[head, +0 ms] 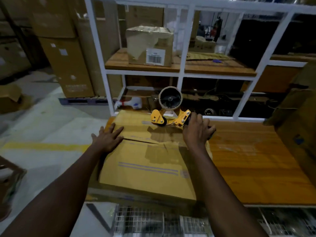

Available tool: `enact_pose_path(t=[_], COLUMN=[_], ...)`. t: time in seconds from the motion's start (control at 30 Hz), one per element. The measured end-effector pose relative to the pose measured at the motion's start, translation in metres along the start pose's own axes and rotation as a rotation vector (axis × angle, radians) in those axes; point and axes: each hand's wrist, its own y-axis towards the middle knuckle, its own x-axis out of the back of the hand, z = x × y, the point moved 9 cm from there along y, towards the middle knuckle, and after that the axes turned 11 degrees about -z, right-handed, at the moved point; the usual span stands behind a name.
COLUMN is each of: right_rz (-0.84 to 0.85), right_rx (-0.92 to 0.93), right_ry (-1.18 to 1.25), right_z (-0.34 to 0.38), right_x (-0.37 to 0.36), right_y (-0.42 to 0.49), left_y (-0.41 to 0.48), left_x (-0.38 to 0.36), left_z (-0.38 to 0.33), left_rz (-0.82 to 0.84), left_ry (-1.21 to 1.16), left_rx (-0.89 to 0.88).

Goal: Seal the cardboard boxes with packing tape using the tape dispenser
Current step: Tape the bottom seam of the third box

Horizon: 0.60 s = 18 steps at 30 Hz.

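Cardboard box [145,177] lies under both your hands on the bench [248,159], its flaps folded down. The seam [140,141] running from one hand toward the other shows a dark open gap at its left end. Judging by that, the sealing is at an early stage. Darker patches nearer your right hand could be tape or shadow, and the view does not settle which.

Your left hand [107,139] rests flat on the box top, fingers straight and spread, holding the flap down. Your right hand [196,132] is curled round the handle of the yellow tape dispenser [171,117], whose roller sits on the box just beyond the seam. Its tape roll [170,100] looks nearly down to the core.

Beyond both hands stands a white rack [186,48], with another box [149,46] on its shelf.
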Motion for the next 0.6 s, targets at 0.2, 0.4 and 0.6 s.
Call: enact_pose_path(t=[0.2,0.4,0.6], right_rz=[0.014,-0.005,-0.031], right_rx=[0.044,0.064,0.084], right_ry=[-0.002,0.032,0.07], right_z=[0.069,0.1,0.117], right_x=[-0.013,-0.015,-0.002], right_y=[-0.024,-0.035,-0.038], left_y=[0.005,-0.023,-0.083], left_x=[-0.003,-0.018,-0.028], left_z=[0.03,0.018,-0.04], left_rz=[0.068,-0.036,-0.042], left_ry=[-0.171,-0.528,-0.69], left_rx=[-0.144,0.073,0.226])
